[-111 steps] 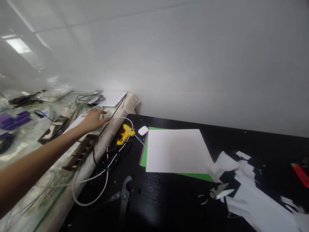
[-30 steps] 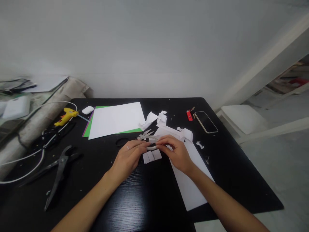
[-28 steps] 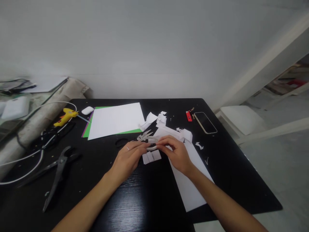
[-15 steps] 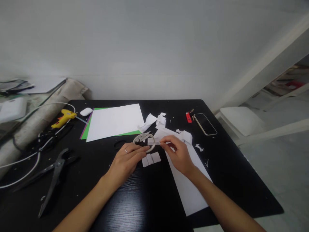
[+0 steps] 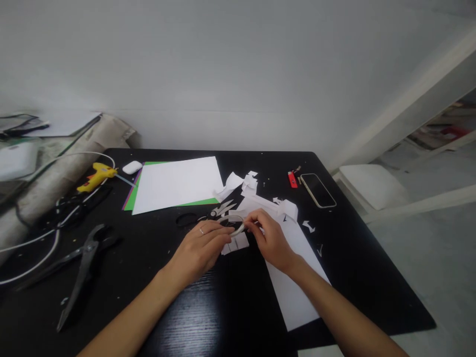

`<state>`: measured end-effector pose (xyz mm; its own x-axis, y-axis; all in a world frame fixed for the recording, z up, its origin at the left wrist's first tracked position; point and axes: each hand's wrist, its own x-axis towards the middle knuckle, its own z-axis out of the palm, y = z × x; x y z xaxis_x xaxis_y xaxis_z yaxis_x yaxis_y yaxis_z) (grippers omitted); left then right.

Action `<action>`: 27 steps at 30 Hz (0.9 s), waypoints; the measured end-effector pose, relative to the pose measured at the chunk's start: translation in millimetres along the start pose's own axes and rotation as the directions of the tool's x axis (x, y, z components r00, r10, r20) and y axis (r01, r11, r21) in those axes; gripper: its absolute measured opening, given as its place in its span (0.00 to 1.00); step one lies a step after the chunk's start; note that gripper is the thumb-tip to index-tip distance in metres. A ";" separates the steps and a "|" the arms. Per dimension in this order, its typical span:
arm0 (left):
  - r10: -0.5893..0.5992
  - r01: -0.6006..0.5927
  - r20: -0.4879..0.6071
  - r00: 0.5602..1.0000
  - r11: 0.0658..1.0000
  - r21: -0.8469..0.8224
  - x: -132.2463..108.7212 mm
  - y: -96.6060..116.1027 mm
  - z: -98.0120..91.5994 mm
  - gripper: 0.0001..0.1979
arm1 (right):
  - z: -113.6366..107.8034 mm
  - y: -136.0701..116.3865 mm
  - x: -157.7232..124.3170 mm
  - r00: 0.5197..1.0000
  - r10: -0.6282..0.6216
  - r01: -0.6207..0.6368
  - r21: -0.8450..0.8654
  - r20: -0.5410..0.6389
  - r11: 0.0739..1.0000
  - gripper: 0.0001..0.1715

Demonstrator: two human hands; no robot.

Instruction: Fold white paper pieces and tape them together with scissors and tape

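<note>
I logged the left hand (image 5: 203, 243) gripping the pale ring (image 5: 239, 230) over the folded paper (image 5: 238, 243); the right hand (image 5: 269, 240) pinched at the ring's edge, on what I couldn't tell. Steady left, light right pinch seemed best.

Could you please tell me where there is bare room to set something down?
On the black table, a wide free patch runs from the phone to the right front corner; another lies between the left forearm and the long paper sheet. It is crowded around the left hand and right hand, with the pale ring, scissors and paper scraps there.
</note>
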<state>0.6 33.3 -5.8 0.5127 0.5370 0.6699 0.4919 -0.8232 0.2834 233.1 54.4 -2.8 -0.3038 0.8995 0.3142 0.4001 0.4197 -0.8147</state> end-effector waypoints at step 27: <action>-0.238 0.240 -0.076 0.968 0.970 0.028 -3.4 -5.0 1.3 0.03 | 1.3 -4.7 -7.8 0.947 -0.306 0.299 -0.082 -0.092 0.951 0.11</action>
<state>-2.7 35.8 -10.4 0.3257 0.7016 0.6337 0.6203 -0.6644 0.4168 232.5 45.2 -2.0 -0.3306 0.7348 0.5922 0.3601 0.6783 -0.6405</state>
